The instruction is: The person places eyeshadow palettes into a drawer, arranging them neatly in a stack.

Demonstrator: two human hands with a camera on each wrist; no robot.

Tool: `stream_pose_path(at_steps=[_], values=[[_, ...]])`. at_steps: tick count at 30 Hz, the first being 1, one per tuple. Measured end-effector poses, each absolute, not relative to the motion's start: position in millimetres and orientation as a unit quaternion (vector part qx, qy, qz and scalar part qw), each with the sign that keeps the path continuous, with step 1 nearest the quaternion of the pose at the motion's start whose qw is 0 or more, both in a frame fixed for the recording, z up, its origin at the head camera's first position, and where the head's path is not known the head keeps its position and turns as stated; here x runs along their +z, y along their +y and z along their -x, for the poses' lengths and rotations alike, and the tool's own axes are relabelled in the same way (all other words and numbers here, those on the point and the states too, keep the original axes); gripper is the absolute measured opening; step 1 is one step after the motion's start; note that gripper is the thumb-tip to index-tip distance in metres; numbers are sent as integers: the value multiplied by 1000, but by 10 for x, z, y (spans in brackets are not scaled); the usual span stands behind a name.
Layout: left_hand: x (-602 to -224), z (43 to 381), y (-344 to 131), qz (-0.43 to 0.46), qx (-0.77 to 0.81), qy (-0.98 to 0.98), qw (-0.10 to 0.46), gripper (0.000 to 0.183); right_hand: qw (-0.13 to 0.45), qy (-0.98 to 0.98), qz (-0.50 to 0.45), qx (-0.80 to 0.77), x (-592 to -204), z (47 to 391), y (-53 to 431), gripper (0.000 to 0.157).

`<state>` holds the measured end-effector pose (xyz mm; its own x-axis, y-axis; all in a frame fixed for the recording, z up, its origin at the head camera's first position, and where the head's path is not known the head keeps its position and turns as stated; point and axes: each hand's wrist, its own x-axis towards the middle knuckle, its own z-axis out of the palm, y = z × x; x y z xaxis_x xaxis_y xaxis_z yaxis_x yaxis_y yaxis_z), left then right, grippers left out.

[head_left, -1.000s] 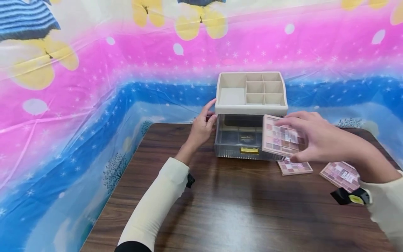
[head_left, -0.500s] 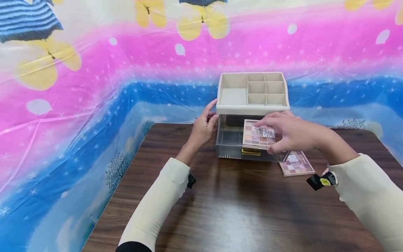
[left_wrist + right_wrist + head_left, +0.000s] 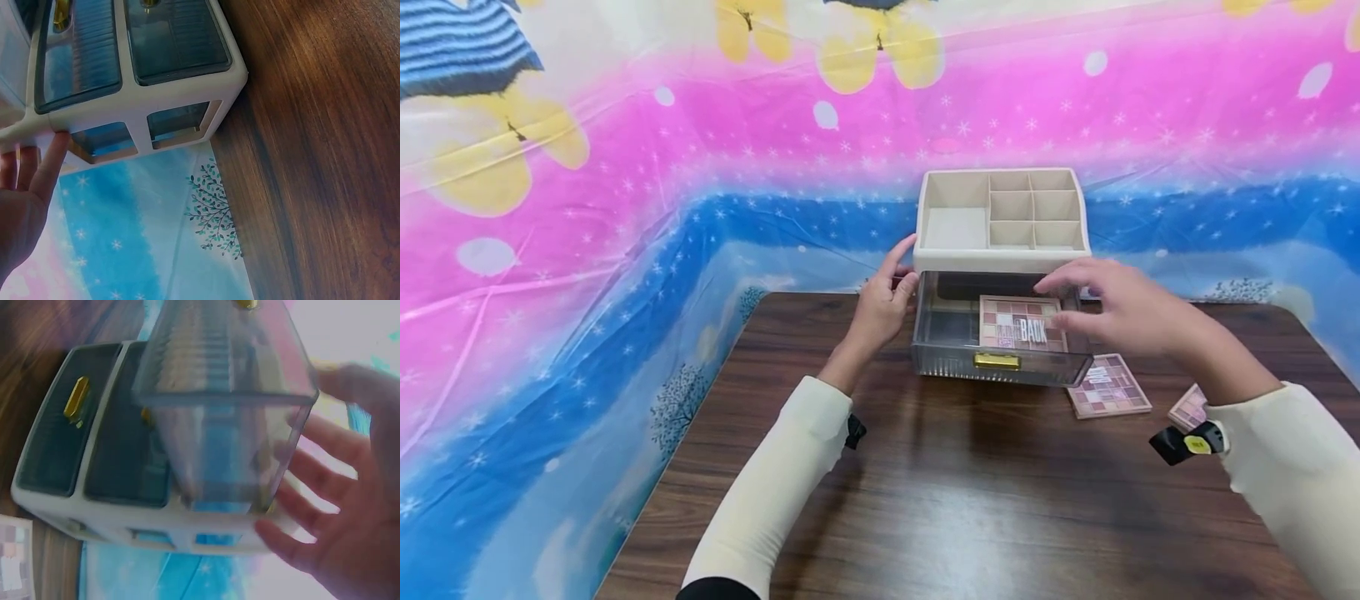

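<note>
A cream makeup organizer (image 3: 1000,261) stands at the back of the table, its top clear drawer (image 3: 943,364) pulled out by the gold handle side. Inside that drawer lies an eyeshadow palette (image 3: 1018,323) with a pink checkered lid. My right hand (image 3: 1123,308) is at the drawer's right side, thumb and fingers spread, holding nothing. In the right wrist view, the fingers (image 3: 319,475) extend along the clear drawer wall. My left hand (image 3: 882,307) rests against the organizer's left side; the left wrist view shows straight fingers (image 3: 50,169) touching the cream frame.
One more palette (image 3: 1108,386) lies on the wooden table (image 3: 955,492) just right of the drawer. Another palette (image 3: 1187,408) is partly hidden behind the right wrist. Divided compartments (image 3: 1033,208) top the organizer. A patterned cloth (image 3: 760,167) hangs behind the table.
My right hand has carried the palette left over the drawer, set it down inside and let go, then drawn back slightly right. The left hand stays at the organizer's side.
</note>
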<state>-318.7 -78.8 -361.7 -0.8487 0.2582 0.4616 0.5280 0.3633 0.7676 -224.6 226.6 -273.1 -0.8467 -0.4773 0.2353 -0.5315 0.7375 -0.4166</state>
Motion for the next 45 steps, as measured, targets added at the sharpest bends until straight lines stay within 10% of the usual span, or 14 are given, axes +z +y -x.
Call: stream_pose_path(at_steps=[6, 25, 45], values=[[-3626, 3204, -788, 240, -513, -814, 131, 48, 128, -944, -104, 285, -2870, 2298, 2530, 35], [-3631, 3194, -791, 240, -509, -816, 133, 49, -108, -983, 54, 140, -4104, 2359, 2784, 117], [-3613, 3188, -786, 235, -514, -815, 127, 49, -158, -973, 121, 114, -4416, 2464, 2605, 98]])
